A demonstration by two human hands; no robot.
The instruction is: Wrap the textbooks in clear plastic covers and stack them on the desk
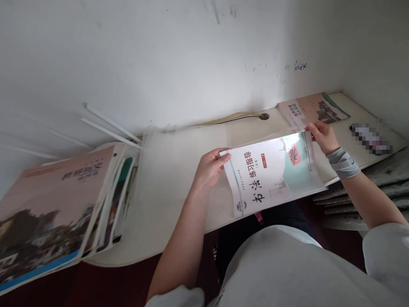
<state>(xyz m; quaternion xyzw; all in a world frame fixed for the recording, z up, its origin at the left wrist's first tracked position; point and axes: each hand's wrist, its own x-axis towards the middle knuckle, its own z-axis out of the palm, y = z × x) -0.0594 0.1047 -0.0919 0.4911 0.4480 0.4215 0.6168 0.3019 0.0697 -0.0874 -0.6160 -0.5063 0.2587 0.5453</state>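
Observation:
A calligraphy workbook (pixel 271 179) with a white and pale green cover lies turned sideways before me, over the front edge of the desk. My left hand (pixel 212 166) pinches its upper left corner between thumb and fingers. At the upper right corner, my right hand (pixel 321 135) grips what looks like a clear plastic cover around the book; a grey wrap circles that wrist. Clear film extends past the book's right edge. Just behind my right hand lies a pink history textbook (pixel 311 111), partly covered by clear film.
On the left stands a stack of books (pixel 57 204) with a pink textbook on top. White rods (pixel 111 128) lean near it. A pixelated phone-like object (pixel 370 138) rests at the right. Cables (pixel 233 117) run along the wall to a desk hole (pixel 264 116). Clear sheeting (pixel 179 170) covers part of the desk.

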